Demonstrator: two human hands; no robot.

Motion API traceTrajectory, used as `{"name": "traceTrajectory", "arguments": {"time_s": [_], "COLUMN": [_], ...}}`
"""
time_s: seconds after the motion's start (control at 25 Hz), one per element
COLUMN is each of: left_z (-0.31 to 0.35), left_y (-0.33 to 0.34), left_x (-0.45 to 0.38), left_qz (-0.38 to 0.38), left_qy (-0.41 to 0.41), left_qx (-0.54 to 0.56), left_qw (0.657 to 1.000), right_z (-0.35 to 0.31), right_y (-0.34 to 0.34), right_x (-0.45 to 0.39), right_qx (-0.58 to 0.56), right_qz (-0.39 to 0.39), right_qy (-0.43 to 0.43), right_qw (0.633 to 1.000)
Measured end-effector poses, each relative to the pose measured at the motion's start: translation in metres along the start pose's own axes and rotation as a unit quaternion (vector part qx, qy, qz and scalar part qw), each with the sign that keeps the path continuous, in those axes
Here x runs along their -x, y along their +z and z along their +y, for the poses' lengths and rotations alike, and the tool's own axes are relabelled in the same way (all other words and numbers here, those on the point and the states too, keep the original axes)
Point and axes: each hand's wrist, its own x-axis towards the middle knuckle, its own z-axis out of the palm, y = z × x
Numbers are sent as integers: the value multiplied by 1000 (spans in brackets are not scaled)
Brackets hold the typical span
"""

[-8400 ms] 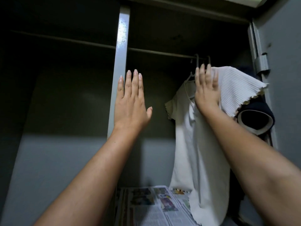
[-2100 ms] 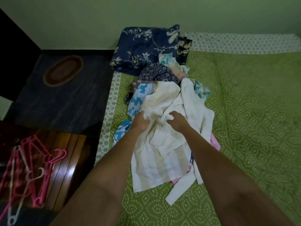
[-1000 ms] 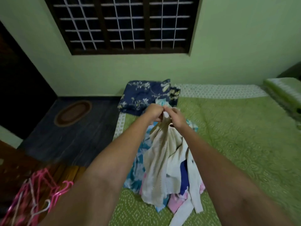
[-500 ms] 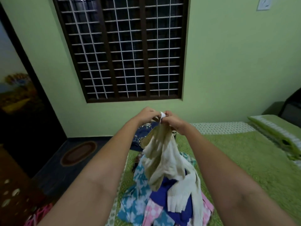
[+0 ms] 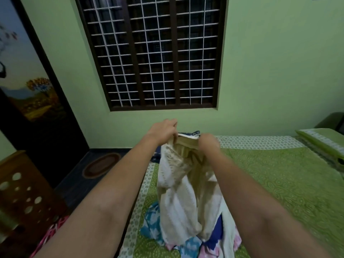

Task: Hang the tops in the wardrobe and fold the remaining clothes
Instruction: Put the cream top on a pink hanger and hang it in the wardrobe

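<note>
Over the bed (image 5: 279, 183), the left hand (image 5: 163, 128) and right hand (image 5: 208, 141) each pinch the top edge of a cream top (image 5: 178, 198), holding it up. It needs hanging. Under it, a pile (image 5: 188, 245) of clothes still waits, so lots is left.

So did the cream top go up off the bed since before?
Yes. The cream top rose: both hands hold it above the green bed.

The hands (image 5: 184, 134) have drawn apart, spreading the cream top (image 5: 178, 192) open.
</note>
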Motion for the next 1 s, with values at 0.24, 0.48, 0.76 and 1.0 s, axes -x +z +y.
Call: {"name": "traceTrajectory", "arguments": {"time_s": [0.24, 0.48, 0.76, 1.0], "left_z": [-35, -29, 3, 0], "left_y": [42, 50, 86, 53], "left_x": [53, 89, 209, 252], "left_qz": [-125, -31, -169, -206], "left_qy": [-174, -293, -277, -238], "left_qx": [-53, -10, 41, 63], "left_qw": [975, 956, 945, 947], "right_z": [27, 32, 34, 32], "right_y": [29, 28, 67, 41], "right_x": [11, 56, 199, 246], "right_qx": [130, 78, 67, -28], "right_qz": [-73, 39, -230, -216], "right_qy": [21, -26, -102, -1], "right_qw": [989, 996, 966, 976]}}
